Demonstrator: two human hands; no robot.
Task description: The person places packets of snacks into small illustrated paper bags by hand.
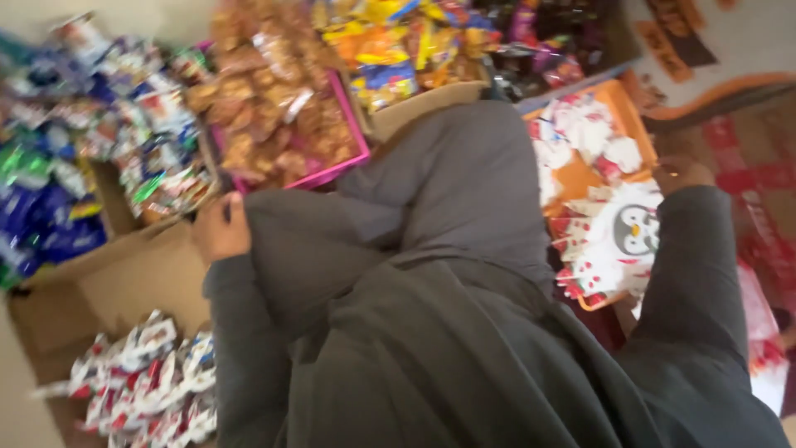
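Note:
A large dark grey cloth [448, 216] hangs in front of me and covers the middle of the view. My left hand [220, 228] is closed on its left edge, just above a cardboard box [124, 290]. My right hand [681, 174], in a dark grey sleeve, reaches out to the right with its fingers curled. It sits at the right edge of an orange tray [623, 104] of white and red packets [580, 124]. The blur hides whether that hand holds anything. A white packet with a penguin picture [634, 228] lies just below it.
The cardboard box holds red and white wrapped sweets [149, 373]. A pink tray of brown snack bags [274, 108] stands at the top middle. Blue and green packets [50, 191] are piled on the left, yellow snack bags [398, 41] at the top. A red patterned floor [763, 166] shows at right.

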